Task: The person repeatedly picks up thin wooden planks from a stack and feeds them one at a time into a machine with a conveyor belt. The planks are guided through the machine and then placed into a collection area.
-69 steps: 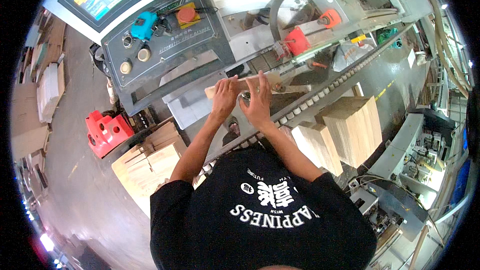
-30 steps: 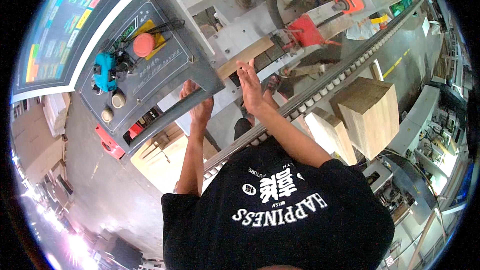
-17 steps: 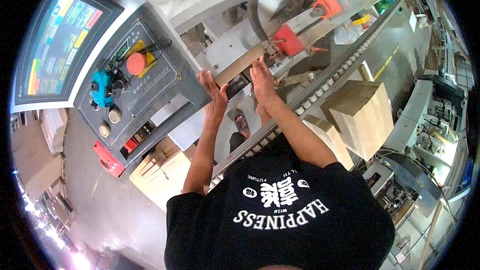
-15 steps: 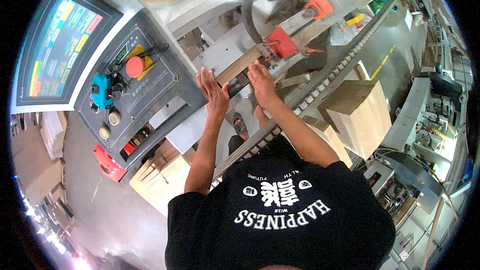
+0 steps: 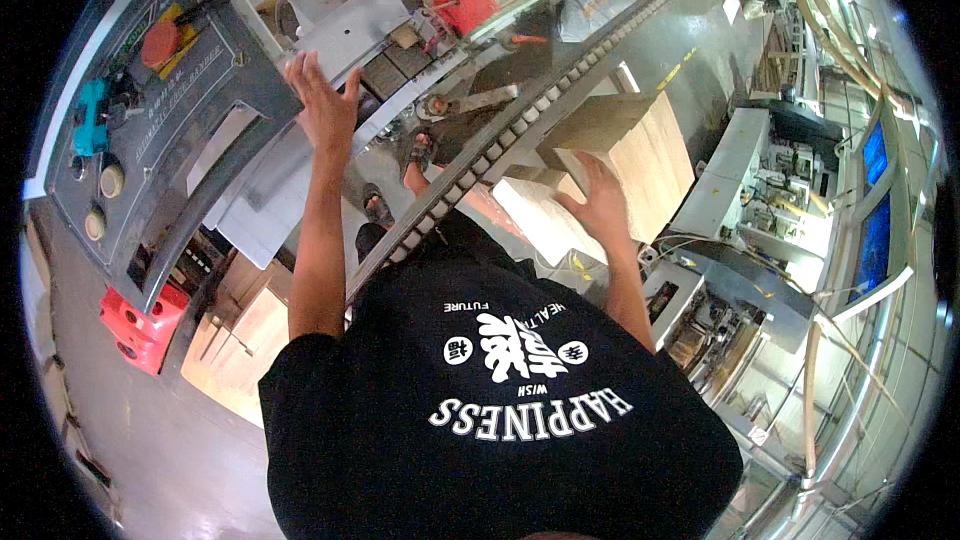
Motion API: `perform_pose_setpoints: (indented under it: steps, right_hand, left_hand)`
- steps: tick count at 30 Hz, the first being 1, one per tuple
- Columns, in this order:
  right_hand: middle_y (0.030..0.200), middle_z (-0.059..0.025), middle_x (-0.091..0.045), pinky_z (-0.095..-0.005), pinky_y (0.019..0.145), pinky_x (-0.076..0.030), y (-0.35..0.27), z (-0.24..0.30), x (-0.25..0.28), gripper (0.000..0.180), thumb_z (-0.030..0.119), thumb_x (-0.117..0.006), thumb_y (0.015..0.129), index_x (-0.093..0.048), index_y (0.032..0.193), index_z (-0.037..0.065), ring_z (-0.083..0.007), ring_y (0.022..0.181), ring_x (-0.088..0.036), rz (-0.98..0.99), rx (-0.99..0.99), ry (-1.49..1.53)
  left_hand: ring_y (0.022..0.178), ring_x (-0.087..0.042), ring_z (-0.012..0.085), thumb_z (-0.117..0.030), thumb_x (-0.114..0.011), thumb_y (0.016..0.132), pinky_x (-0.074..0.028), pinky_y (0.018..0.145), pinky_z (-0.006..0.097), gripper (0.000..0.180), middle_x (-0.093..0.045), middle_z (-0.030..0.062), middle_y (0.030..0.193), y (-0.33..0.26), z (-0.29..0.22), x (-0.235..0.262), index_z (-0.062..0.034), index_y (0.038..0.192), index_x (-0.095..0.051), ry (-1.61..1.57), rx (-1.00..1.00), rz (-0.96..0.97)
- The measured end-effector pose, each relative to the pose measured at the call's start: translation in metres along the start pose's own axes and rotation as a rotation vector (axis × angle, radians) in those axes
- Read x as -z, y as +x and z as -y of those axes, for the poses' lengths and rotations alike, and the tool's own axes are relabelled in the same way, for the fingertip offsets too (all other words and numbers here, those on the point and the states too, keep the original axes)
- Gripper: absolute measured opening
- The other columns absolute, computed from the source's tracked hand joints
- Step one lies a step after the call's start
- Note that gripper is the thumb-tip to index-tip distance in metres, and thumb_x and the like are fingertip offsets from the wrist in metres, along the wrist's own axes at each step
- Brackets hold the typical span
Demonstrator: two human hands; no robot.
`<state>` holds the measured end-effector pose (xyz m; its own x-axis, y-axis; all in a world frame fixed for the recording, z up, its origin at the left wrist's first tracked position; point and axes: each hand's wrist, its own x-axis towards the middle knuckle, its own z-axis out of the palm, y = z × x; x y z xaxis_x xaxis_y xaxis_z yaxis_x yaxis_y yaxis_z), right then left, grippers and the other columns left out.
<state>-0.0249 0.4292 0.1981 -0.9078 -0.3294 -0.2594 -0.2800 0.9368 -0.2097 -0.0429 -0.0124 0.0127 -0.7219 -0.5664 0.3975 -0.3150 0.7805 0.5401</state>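
In the head view, the person's left hand (image 5: 325, 105) is spread wide and empty, just right of the dark control panel (image 5: 165, 140). The right hand (image 5: 605, 205), thumb and fingers parted, is at the smaller wood stack (image 5: 535, 215), contact unclear; the larger wood stack (image 5: 650, 155) stands just beyond it.

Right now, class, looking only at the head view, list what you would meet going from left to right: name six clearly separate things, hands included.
Teal device → round red button → left hand → red block → right hand → blue panels.
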Motion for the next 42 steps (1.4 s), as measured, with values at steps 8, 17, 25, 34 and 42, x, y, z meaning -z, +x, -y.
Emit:
perform_pose_setpoints:
  steps: [8, 17, 25, 34, 42]
  right_hand:
    - [0.148, -0.0145, -0.064, -0.054, 0.131, -0.026, -0.091, -0.104, -0.059, 0.081, 0.027, -0.082, 0.091, -0.043, 0.161, 0.015, -0.0323, 0.133, -0.063, 0.28, -0.288, -0.155]
    - [0.108, -0.0191, -0.075, -0.0515, 0.09, -0.056, -0.037, -0.027, -0.017, 0.048, 0.017, -0.068, 0.086, -0.072, 0.134, 0.01, -0.0402, 0.101, -0.071, -0.015, -0.056, -0.241]
    - [0.144, -0.0212, -0.059, -0.0487, 0.12, -0.042, 0.06, 0.126, -0.074, 0.054, 0.012, -0.062, 0.091, -0.058, 0.144, 0.004, -0.0389, 0.138, -0.054, -0.267, 0.43, -0.031]
    - [0.15, -0.0148, -0.054, -0.0428, 0.12, -0.042, 0.105, 0.198, -0.196, 0.07, 0.033, -0.087, 0.091, -0.055, 0.146, 0.005, -0.032, 0.141, -0.053, 0.208, 0.154, 1.103]
    - [0.18, -0.0139, -0.012, -0.041, 0.129, -0.028, 0.138, 0.257, -0.19, 0.066, 0.028, -0.079, 0.098, -0.052, 0.155, 0.007, -0.0243, 0.158, -0.033, 0.465, 0.056, 1.706]
  left_hand:
    - [0.145, -0.043, 0.0395, -0.041, -0.077, 0.096, -0.027, 0.121, 0.056, 0.065, -0.054, 0.0171, 0.151, -0.08, -0.031, 0.049, -0.0079, 0.148, -0.055, -0.164, 0.0, 0.191]
    - [0.143, -0.049, 0.0414, -0.042, -0.087, 0.084, -0.036, 0.121, 0.058, 0.081, -0.057, 0.0164, 0.151, -0.116, -0.171, 0.104, -0.0069, 0.149, -0.055, -0.469, -0.612, 0.508]
    - [0.117, -0.063, 0.0422, -0.041, -0.085, 0.083, -0.048, 0.106, 0.053, 0.074, -0.067, 0.0184, 0.123, -0.093, -0.107, 0.086, -0.0055, 0.142, -0.058, -0.145, -0.279, 0.73]
    - [0.139, -0.046, 0.0415, -0.033, -0.088, 0.084, -0.037, 0.114, 0.056, 0.061, -0.051, 0.0201, 0.15, -0.081, 0.05, 0.096, -0.0091, 0.134, -0.063, 0.097, -0.228, 0.264]
    - [0.142, -0.044, 0.0492, -0.056, -0.075, 0.094, -0.028, 0.12, 0.066, 0.077, -0.046, 0.0314, 0.155, -0.077, 0.071, 0.062, -0.0034, 0.147, -0.055, 0.292, 0.196, 0.349]
